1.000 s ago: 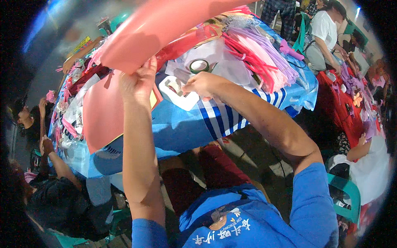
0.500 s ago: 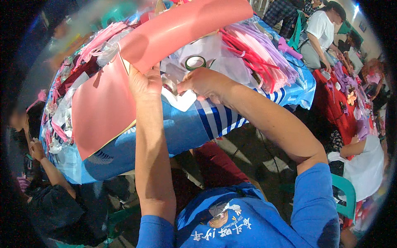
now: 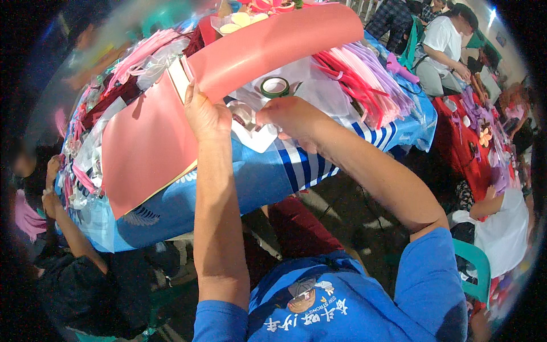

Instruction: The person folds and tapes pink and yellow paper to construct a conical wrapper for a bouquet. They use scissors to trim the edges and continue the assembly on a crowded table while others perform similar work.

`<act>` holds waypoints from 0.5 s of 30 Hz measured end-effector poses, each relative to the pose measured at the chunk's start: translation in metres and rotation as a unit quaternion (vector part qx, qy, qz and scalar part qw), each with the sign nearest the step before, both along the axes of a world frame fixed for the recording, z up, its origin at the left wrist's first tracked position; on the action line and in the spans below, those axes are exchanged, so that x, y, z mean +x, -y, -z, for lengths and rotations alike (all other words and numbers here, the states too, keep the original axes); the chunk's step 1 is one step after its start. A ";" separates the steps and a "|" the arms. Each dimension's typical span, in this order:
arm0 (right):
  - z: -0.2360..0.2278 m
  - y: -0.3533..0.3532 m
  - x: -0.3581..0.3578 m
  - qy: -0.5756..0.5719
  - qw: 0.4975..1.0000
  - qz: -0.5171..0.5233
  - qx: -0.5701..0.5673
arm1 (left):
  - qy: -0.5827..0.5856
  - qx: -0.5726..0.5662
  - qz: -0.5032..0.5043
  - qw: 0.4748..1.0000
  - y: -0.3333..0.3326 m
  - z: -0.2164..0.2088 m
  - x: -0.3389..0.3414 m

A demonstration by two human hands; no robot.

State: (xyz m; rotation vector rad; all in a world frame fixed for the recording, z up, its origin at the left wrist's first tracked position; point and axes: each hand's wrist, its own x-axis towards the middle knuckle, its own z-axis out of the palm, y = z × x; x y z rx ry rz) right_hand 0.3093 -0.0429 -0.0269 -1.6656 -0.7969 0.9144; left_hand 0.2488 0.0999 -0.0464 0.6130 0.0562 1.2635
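The coral sheet (image 3: 145,145) spreads across the blue-covered surface (image 3: 245,176), its far part curling upward; the left hand's (image 3: 209,118) narrow grip pinches its bend. The right hand (image 3: 292,118) curls beside a white object (image 3: 255,140); whether its grip holds anything, I cannot tell.

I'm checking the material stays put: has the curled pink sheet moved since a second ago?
Yes. The curled pink sheet has shifted rightward and downward in the view; its lower edge now appears closer to the green tape roll.
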 end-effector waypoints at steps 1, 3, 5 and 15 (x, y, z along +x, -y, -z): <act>-0.003 0.003 -0.002 0.016 1.000 0.000 -0.021 | -0.009 0.001 -0.007 1.000 0.001 0.000 0.000; -0.011 0.013 -0.007 0.049 0.997 -0.001 -0.064 | -0.001 -0.012 -0.006 1.000 -0.001 -0.001 0.001; -0.010 0.020 -0.010 0.058 0.997 0.007 -0.059 | -0.005 -0.011 -0.009 1.000 -0.003 0.000 0.001; 0.000 0.072 -0.025 0.027 0.997 0.043 0.053 | -0.030 -0.012 -0.021 0.999 -0.003 -0.001 0.001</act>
